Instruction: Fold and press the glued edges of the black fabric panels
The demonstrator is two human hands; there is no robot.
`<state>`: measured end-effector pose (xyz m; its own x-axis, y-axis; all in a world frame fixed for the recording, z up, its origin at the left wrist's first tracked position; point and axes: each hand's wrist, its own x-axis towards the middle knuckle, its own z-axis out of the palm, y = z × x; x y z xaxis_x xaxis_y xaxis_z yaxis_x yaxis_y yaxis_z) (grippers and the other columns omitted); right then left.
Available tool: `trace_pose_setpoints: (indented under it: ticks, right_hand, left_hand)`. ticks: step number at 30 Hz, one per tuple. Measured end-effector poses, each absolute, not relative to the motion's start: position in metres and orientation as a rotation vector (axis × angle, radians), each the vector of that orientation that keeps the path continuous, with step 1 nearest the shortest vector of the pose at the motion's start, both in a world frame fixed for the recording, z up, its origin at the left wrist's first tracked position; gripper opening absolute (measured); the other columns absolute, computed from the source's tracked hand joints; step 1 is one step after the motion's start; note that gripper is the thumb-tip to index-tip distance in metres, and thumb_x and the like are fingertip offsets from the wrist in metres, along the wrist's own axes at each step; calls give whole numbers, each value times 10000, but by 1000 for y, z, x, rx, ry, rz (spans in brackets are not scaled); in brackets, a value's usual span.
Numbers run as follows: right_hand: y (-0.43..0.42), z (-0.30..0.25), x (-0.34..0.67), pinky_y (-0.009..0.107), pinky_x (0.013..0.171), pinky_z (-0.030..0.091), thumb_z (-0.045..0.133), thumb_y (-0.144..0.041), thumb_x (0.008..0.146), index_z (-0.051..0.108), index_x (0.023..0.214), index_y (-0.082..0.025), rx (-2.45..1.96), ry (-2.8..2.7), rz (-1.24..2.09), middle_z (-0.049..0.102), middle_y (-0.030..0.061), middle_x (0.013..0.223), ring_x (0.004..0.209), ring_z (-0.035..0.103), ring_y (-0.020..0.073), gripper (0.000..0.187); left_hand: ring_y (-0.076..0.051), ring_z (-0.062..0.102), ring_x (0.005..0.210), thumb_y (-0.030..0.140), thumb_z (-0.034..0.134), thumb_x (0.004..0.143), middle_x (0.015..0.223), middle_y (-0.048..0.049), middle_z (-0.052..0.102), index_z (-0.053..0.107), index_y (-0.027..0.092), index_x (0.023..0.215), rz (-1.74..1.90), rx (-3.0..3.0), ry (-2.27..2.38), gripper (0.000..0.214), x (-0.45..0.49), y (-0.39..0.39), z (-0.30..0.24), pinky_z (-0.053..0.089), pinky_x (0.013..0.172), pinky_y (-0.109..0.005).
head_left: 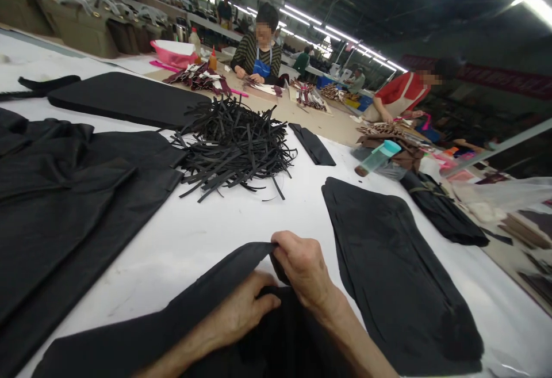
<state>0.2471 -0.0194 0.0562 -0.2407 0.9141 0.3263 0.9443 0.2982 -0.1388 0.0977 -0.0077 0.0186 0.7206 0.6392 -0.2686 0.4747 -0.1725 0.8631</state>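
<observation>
A piece of black fabric spans the near edge of the white table, with one long edge lifted. At the lifted corner, my right hand is closed, pinching the fabric between thumb and fingers. Just below and to its left, my left hand rests against the same fabric. Its thumb is stretched out apart from the fingers, whose tips are partly hidden near the right hand. To the right lies a stack of black fabric panels. Larger black fabric pieces are heaped at the left.
Beyond my hands is a pile of thin black strips, beside a black padded slab. A small folded black piece and a teal-capped container are farther right. Two co-workers work across the table.
</observation>
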Motion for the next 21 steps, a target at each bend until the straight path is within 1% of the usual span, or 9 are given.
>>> trace_pose_setpoints:
  ticks: [2, 4, 7, 9, 11, 13, 15, 18, 21]
  right_hand:
    - [-17, 55, 250, 254, 519, 268, 368, -96, 878, 541, 763, -193, -1668, -2256, -243, 534, -15, 634, 534, 474, 119, 229]
    - [-15, 54, 252, 273, 524, 255, 350, -97, 904, 542, 750, -188, -1652, -2281, -416, 513, -5, 627, 530, 442, 127, 262]
    - [-14, 53, 252, 298, 530, 240, 318, -82, 919, 559, 781, -172, -1624, -2298, -604, 502, 13, 624, 535, 413, 147, 292]
    - [-11, 51, 249, 306, 530, 237, 343, -87, 917, 562, 782, -170, -1619, -2340, -608, 505, 18, 627, 539, 411, 155, 270]
    - [-8, 47, 248, 300, 540, 253, 412, -103, 902, 555, 758, -181, -1680, -2405, -500, 525, 17, 651, 560, 432, 155, 217]
    - [-4, 44, 248, 285, 575, 294, 482, -119, 883, 553, 750, -194, -1819, -2419, -306, 559, 15, 694, 616, 479, 158, 168]
    - [-4, 43, 252, 274, 630, 344, 505, -109, 873, 575, 833, -201, -1941, -2373, -157, 599, 17, 772, 705, 531, 167, 122]
    - [-16, 49, 264, 275, 731, 402, 475, -79, 872, 558, 1043, -208, -1996, -2157, 27, 623, 31, 934, 862, 563, 177, 230]
    - [-41, 56, 271, 277, 789, 429, 450, -99, 870, 550, 1063, -237, -1933, -1939, 393, 624, 17, 996, 923, 566, 171, 257]
  left_hand:
    - [-157, 568, 635, 330, 478, 801, 636, 32, 603, 654, 205, 786, 164, 1820, 874, 217, 101, -6, 13, 409, 589, -252]
    - [-133, 510, 545, 298, 464, 781, 535, 46, 522, 639, 189, 689, 144, 1827, 855, 225, 101, -7, 9, 325, 500, -234]
    - [-118, 467, 512, 220, 471, 725, 482, 47, 475, 612, 183, 586, 129, 1870, 823, 202, 102, -8, 7, 277, 481, -233]
    - [-127, 493, 536, 213, 469, 735, 512, 35, 526, 623, 191, 604, 135, 1914, 827, 203, 102, -9, 8, 296, 506, -236]
    - [-147, 550, 597, 230, 462, 776, 603, 11, 612, 638, 199, 661, 142, 1962, 838, 213, 103, -10, 9, 330, 548, -244]
    - [-178, 593, 661, 246, 458, 811, 682, -16, 660, 638, 201, 687, 137, 2020, 840, 224, 104, -10, 9, 355, 590, -264]
    - [-206, 615, 704, 246, 466, 826, 717, -35, 677, 634, 201, 687, 123, 2080, 834, 222, 105, -11, 9, 371, 619, -283]
    - [-225, 630, 746, 236, 491, 829, 745, -38, 686, 634, 208, 706, 112, 2147, 830, 191, 104, -12, 7, 390, 647, -294]
    - [-226, 634, 759, 233, 508, 831, 755, -33, 687, 634, 211, 723, 111, 2185, 843, 167, 105, -12, 3, 407, 653, -294]
